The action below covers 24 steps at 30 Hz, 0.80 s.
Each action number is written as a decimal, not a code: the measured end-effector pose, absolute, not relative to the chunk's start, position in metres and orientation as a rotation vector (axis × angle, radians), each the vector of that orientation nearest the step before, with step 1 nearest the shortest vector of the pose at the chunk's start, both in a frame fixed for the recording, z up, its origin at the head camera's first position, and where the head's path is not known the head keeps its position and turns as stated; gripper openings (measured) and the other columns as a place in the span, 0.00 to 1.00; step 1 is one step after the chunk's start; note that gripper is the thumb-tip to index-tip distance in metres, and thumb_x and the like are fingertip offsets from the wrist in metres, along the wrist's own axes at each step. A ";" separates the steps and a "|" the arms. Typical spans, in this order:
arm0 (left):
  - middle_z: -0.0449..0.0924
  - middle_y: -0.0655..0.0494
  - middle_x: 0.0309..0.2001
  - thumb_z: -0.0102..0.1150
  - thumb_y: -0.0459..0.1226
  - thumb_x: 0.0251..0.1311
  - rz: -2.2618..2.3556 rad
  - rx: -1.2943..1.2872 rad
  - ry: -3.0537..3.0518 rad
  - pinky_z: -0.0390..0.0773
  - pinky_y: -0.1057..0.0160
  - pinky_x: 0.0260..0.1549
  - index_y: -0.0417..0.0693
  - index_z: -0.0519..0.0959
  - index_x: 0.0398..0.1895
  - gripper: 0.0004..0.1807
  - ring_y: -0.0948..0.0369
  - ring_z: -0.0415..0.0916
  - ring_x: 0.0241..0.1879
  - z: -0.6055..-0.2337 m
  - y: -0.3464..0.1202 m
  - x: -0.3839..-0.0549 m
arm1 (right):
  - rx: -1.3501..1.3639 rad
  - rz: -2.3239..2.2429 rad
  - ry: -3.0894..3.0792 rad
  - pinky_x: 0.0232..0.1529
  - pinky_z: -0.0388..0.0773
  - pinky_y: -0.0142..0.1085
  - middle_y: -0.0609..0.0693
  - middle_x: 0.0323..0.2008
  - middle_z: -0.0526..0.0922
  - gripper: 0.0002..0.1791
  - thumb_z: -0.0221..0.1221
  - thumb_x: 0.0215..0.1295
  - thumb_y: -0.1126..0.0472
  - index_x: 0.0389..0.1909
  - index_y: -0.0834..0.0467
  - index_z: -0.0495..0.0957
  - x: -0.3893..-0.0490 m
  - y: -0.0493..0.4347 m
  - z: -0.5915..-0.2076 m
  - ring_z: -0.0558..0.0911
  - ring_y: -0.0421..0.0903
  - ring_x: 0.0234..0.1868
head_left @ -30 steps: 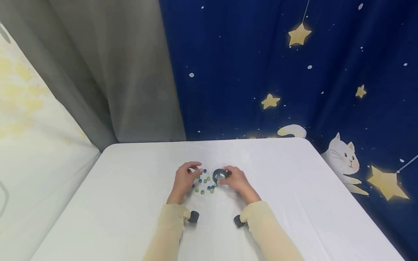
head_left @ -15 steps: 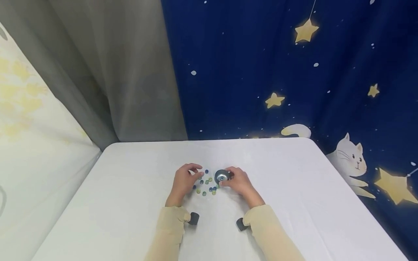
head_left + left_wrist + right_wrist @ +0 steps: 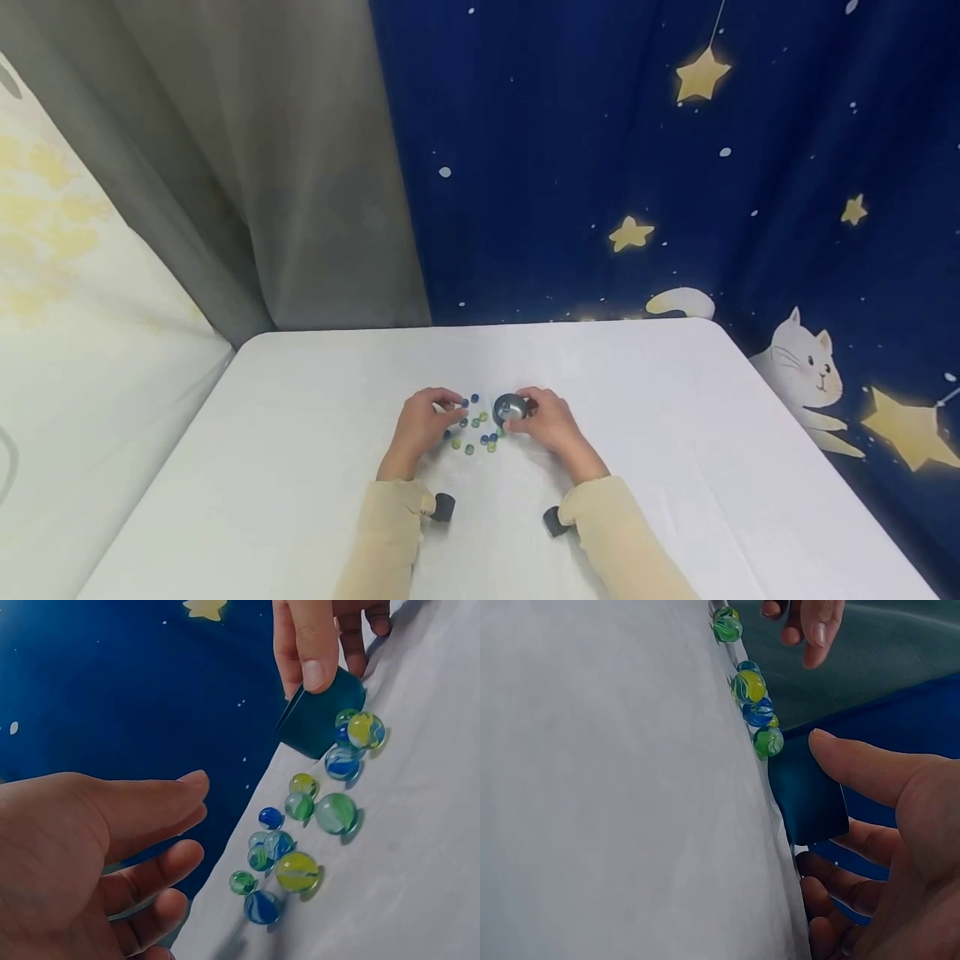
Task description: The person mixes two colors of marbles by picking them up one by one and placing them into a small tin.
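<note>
My right hand grips a small dark teal cup by its wall, the thumb on one side and fingers on the other. In the head view its shiny inside shows a marble. My left hand is to the left, its thumb and fingers loosely bent. A blue marble shows right by its fingertips in the head view. In the left wrist view no marble lies between these fingers. Several glass marbles, among them a yellow one and a green one, lie scattered between the hand and the cup.
The table has a white cover and rounded far corners. Behind it hang a grey curtain and a dark blue one with stars. Dark blocks sit at both cuffs, the left block and the right block.
My left hand has come slightly nearer to me and its fingertips have moved down toward the marbles. The right hand still holds the cup in place. The head view has shifted slightly.
</note>
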<state>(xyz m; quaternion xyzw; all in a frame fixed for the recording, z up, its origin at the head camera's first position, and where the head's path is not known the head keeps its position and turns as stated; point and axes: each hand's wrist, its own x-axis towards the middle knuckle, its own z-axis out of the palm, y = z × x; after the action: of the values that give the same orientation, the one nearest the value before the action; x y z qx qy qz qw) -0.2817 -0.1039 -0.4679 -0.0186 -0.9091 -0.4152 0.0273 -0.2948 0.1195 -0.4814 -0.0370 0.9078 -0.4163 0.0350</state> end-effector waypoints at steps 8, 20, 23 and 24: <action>0.77 0.60 0.28 0.71 0.36 0.50 -1.311 -0.064 -2.867 0.71 0.57 0.36 0.50 0.85 0.37 0.10 0.59 0.71 0.31 -0.473 -0.110 -0.280 | -0.088 -1.267 2.781 0.51 0.71 0.52 0.53 0.45 0.79 0.30 0.75 0.46 0.54 0.53 0.55 0.79 -0.293 0.121 -0.482 0.75 0.54 0.50; 0.76 0.59 0.30 0.71 0.33 0.48 -1.353 -0.191 -2.939 0.70 0.53 0.46 0.51 0.85 0.37 0.11 0.59 0.72 0.37 -0.474 -0.129 -0.278 | -0.108 -1.267 2.800 0.51 0.71 0.52 0.53 0.44 0.79 0.29 0.74 0.47 0.55 0.52 0.55 0.79 -0.294 0.118 -0.482 0.74 0.54 0.49; 0.76 0.59 0.30 0.71 0.32 0.47 -1.351 -0.200 -2.953 0.69 0.53 0.47 0.50 0.85 0.37 0.11 0.59 0.72 0.37 -0.474 -0.133 -0.277 | -0.116 -1.267 2.797 0.51 0.72 0.52 0.54 0.45 0.79 0.30 0.74 0.47 0.54 0.54 0.55 0.78 -0.294 0.117 -0.482 0.75 0.54 0.50; 0.76 0.58 0.30 0.71 0.31 0.47 -1.351 -0.201 -2.956 0.69 0.53 0.47 0.49 0.85 0.37 0.12 0.59 0.72 0.37 -0.474 -0.135 -0.277 | -0.117 -1.267 2.793 0.51 0.72 0.52 0.54 0.46 0.79 0.31 0.74 0.48 0.54 0.56 0.54 0.78 -0.295 0.117 -0.482 0.75 0.55 0.51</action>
<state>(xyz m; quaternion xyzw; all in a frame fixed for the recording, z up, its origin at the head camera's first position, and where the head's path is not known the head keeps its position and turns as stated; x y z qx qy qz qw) -0.2765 -0.1346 -0.4741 -0.0617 -0.9063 -0.4141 -0.0574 -0.2946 0.1173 -0.4817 -0.0381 0.9094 -0.4126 0.0362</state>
